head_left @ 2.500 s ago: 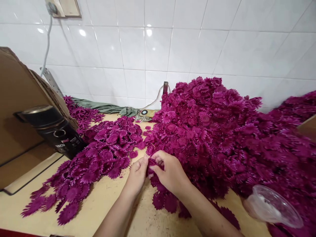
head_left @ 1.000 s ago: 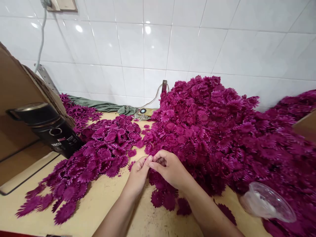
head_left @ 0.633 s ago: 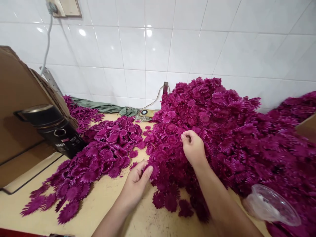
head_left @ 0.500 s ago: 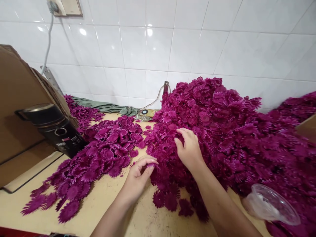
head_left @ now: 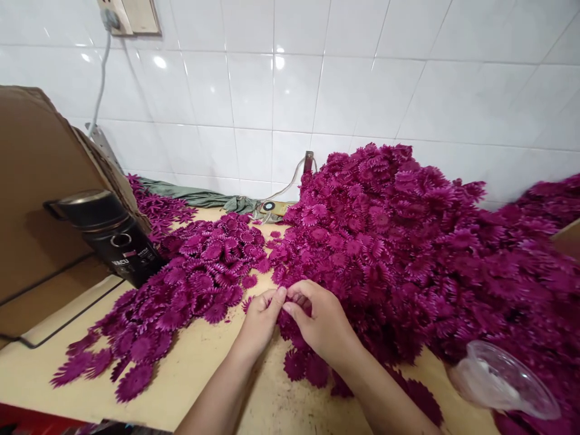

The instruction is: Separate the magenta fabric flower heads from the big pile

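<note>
A: Entries, left to right?

B: At nine o'clock, a brown cardboard sheet (head_left: 31, 181), tilted. Against it, a black flask (head_left: 111, 235), leaning. From it toward six o'clock, a low spread of magenta fabric petals (head_left: 181, 290), lying flat on the tan table (head_left: 203, 368).

A: Centre?

B: The left hand (head_left: 260, 320) and the right hand (head_left: 321, 323), fingertips meeting at the near foot of the big petal heap (head_left: 408, 241). Between the tips sits a petal piece (head_left: 286, 302), mostly hidden; only a sliver of magenta shows.

A: State of each hand?

B: Left: fingers curled, thumb and forefinger pinched at the piece. Right: likewise closed to a pinch, remaining fingers bent under. I cannot tell whether each grips a separate layer or both share one.

A: Where does the stock lie from the hands?

B: The big heap rises from twelve round to three o'clock, touching the right hand's knuckles. The flat spread lies at ten o'clock, near the left hand but apart from it. So the right hand is nearer the heap, the left nearer the spread. The piece is round; it has no long axis to note.

A: Far right?

B: At four o'clock, a clear plastic cup (head_left: 502, 380), lying on its side by the heap's edge. Behind everything, a white tiled wall (head_left: 294, 90).
</note>
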Tool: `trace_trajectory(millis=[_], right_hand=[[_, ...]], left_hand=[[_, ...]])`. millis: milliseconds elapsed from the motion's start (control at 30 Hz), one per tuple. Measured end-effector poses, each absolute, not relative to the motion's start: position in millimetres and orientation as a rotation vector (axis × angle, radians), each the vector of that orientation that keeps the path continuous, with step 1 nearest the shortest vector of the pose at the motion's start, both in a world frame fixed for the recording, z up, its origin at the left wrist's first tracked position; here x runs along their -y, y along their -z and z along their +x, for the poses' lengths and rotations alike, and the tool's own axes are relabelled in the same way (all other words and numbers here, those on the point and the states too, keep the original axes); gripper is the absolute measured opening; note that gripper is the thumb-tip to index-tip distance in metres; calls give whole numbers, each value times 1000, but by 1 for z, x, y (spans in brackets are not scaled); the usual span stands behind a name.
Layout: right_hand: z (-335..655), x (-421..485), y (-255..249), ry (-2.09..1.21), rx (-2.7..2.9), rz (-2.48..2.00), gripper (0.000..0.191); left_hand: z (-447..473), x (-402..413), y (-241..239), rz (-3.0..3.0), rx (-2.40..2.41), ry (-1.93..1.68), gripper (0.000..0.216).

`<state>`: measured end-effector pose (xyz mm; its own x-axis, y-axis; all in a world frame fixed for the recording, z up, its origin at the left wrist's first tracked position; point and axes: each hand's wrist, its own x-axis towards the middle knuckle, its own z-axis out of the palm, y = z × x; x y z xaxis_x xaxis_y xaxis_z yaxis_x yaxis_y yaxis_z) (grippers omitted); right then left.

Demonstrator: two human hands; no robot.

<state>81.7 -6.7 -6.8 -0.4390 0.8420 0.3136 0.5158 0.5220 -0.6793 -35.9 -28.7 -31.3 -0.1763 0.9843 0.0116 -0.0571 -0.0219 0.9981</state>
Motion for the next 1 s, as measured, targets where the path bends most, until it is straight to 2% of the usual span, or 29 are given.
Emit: trace_trajectory(millis=[133, 400, 467, 533, 667, 833, 1000], right_hand=[[79, 3, 7, -410, 2032, -1218, 17], [103, -56, 0, -70, 1681, -1379, 15], [112, -62, -3, 22, 1691, -1354, 14], [113, -55, -3, 81, 1792, -1242, 24], [101, -19, -1, -49, 2025, -1041, 27], [91, 1, 2, -192, 2058, -1027, 28], [85, 5, 7, -362, 2088, -1015, 8]], left_hand=[[-33, 35, 27, 1194, -1227, -1376, 30], [-39, 49, 24, 1213, -1217, -1394, 26], [-41, 50, 24, 1153, -1231, -1408, 25], [-43, 46, 23, 1077, -1223, -1411, 24], [-41, 35, 26, 994, -1197, -1397, 23], [-39, 29, 34, 992, -1310, -1429, 28], [-37, 24, 37, 1011, -1374, -1393, 40]])
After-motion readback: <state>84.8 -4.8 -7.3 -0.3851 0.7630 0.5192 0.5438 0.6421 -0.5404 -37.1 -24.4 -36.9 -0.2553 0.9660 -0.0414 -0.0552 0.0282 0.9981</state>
